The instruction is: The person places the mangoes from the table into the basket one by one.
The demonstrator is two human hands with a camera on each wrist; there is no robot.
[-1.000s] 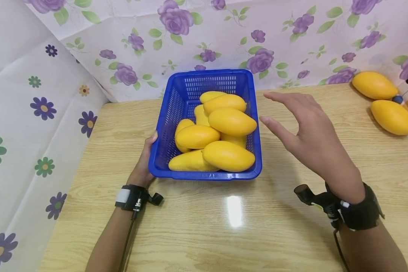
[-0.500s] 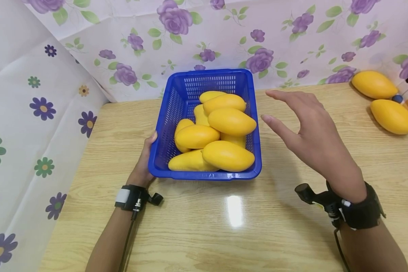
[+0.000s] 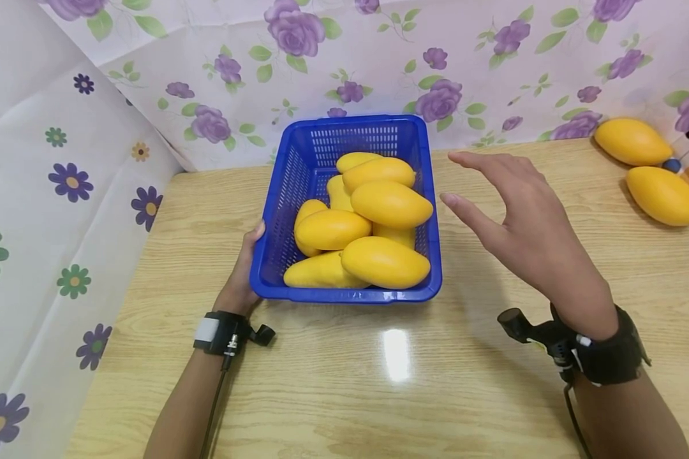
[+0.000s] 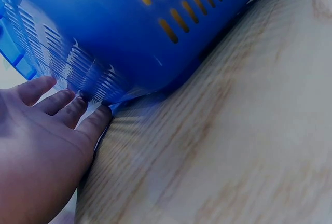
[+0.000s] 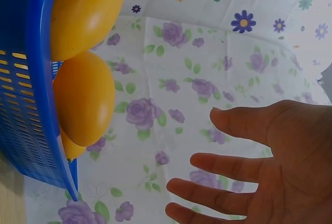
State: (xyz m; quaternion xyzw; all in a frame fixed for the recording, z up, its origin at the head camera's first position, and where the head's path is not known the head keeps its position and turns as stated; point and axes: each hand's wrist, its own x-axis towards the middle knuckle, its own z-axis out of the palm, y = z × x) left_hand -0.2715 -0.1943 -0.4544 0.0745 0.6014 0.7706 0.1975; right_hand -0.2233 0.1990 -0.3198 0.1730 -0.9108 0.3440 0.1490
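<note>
A blue plastic basket [image 3: 344, 294] stands on the wooden table, filled with several yellow mangoes [image 3: 386, 262] that pile higher toward its right side. My left hand [image 3: 244, 268] touches the basket's left wall. The left wrist view shows the fingers of that hand [image 4: 46, 146] fairly straight, their tips against the slotted side low near the tabletop. Just right of the basket my right hand [image 3: 531, 223] hovers with thumb and fingers spread, holding nothing. In the right wrist view a gap separates this hand [image 5: 280, 167] from the basket's rim [image 5: 41, 79] and the mangoes.
Two more mangoes [image 3: 665, 196] lie at the far right of the table [image 3: 333, 395], beside a small blue ball-like thing [image 3: 672, 165]. A floral sheet [image 3: 350, 57] hangs behind the table, and a flower-print sheet [image 3: 34, 210] covers the left side.
Over the last second my right hand shifts very slightly to the right, then stays still. The left hand, basket and mangoes keep their places.
</note>
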